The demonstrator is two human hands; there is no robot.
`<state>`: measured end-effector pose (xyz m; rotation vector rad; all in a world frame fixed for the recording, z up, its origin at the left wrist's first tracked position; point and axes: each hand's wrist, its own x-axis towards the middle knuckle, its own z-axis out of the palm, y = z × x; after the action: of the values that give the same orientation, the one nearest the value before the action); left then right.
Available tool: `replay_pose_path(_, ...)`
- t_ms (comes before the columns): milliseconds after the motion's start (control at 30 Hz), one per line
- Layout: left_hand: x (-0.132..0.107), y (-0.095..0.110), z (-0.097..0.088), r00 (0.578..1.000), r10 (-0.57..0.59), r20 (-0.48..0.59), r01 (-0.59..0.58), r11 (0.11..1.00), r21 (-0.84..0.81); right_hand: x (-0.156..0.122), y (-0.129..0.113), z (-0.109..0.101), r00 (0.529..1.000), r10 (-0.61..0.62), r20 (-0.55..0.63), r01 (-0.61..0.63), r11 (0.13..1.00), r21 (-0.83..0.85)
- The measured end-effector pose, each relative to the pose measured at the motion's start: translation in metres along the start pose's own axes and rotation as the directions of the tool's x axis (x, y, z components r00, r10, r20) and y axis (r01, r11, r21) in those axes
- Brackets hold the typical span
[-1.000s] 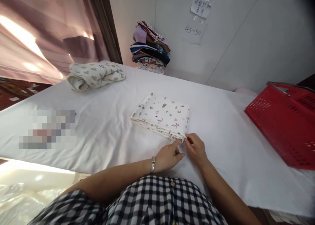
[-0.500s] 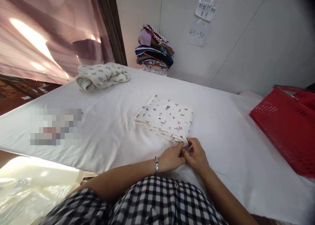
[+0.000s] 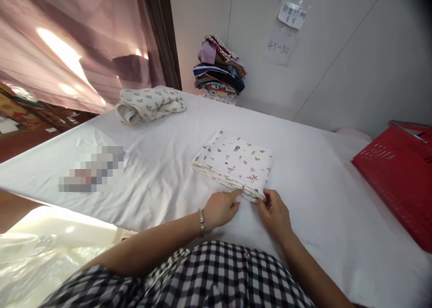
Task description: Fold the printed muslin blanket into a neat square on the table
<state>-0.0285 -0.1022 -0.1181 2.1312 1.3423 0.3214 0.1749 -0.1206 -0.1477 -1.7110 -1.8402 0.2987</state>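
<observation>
A folded white cloth [image 3: 234, 163] with small printed figures lies flat on the white-covered table [image 3: 151, 177], just in front of me. My left hand [image 3: 218, 208], a bracelet on its wrist, rests at the cloth's near edge with fingertips pinched against it. My right hand [image 3: 275, 213] grips the near right corner of the same cloth between thumb and fingers. A short gap separates the two hands along that edge. My checked garment fills the bottom of the view.
A rumpled heart-print cloth [image 3: 148, 104] lies at the far left of the table. A stack of folded clothes [image 3: 219, 69] stands against the wall. A red plastic basket [image 3: 398, 173] sits at the right. Paper notes [image 3: 292, 15] hang on the wall.
My hands, together at the cloth's near right corner before, have parted: the left has slid leftwards along the near edge. The right stays at the corner.
</observation>
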Motion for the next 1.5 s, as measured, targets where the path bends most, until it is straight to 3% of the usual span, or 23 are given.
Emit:
replay_pose_path(133,-0.004,-0.011,-0.003,0.999,0.025,-0.038,-0.020,0.993,0.118,0.003,-0.006,0.001,1.000,0.026,-0.003,-0.026,0.990,-0.142)
replay_pose_path(300,0.002,-0.022,-0.009,0.995,-0.040,-0.092,0.060,0.971,0.230,0.005,-0.008,0.001,0.999,0.043,0.019,-0.038,0.980,-0.194)
replay_pose_path(533,0.000,-0.036,-0.017,0.980,-0.086,-0.181,0.130,0.961,0.245,0.001,-0.003,0.006,0.999,-0.019,-0.041,0.008,0.968,-0.250)
replay_pose_path(633,-0.009,-0.047,-0.025,0.952,-0.014,-0.306,0.093,0.964,0.248,0.001,-0.001,0.007,0.995,-0.062,-0.073,0.042,0.968,-0.247)
replay_pose_path(733,-0.012,-0.061,-0.037,0.884,0.120,-0.451,0.035,0.946,0.321,0.007,0.001,0.002,0.992,-0.093,-0.090,0.068,0.966,-0.249)
replay_pose_path(800,-0.008,-0.070,-0.045,0.852,0.209,-0.481,-0.004,0.919,0.393,0.013,0.004,-0.003,0.987,-0.110,-0.116,0.077,0.964,-0.256)
replay_pose_path(900,0.004,-0.084,-0.055,0.841,0.274,-0.467,-0.034,0.887,0.460,0.019,0.011,-0.008,0.985,-0.096,-0.146,0.052,0.959,-0.280)
replay_pose_path(1033,0.017,-0.098,-0.060,0.865,0.309,-0.396,-0.105,0.882,0.459,0.017,0.019,-0.010,0.994,-0.037,-0.106,0.000,0.945,-0.327)
replay_pose_path(1200,0.021,-0.113,-0.060,0.877,0.363,-0.316,-0.214,0.882,0.419,0.014,0.009,-0.011,0.997,0.015,-0.072,-0.040,0.930,-0.364)
replay_pose_path(1367,0.017,-0.120,-0.057,0.915,0.261,-0.306,-0.150,0.927,0.343,0.020,0.009,-0.010,1.000,0.004,-0.026,-0.013,0.935,-0.355)
replay_pose_path(1500,0.016,-0.117,-0.055,0.931,0.191,-0.310,-0.075,0.933,0.351,0.020,0.019,-0.005,0.997,0.069,-0.032,-0.076,0.932,-0.356)
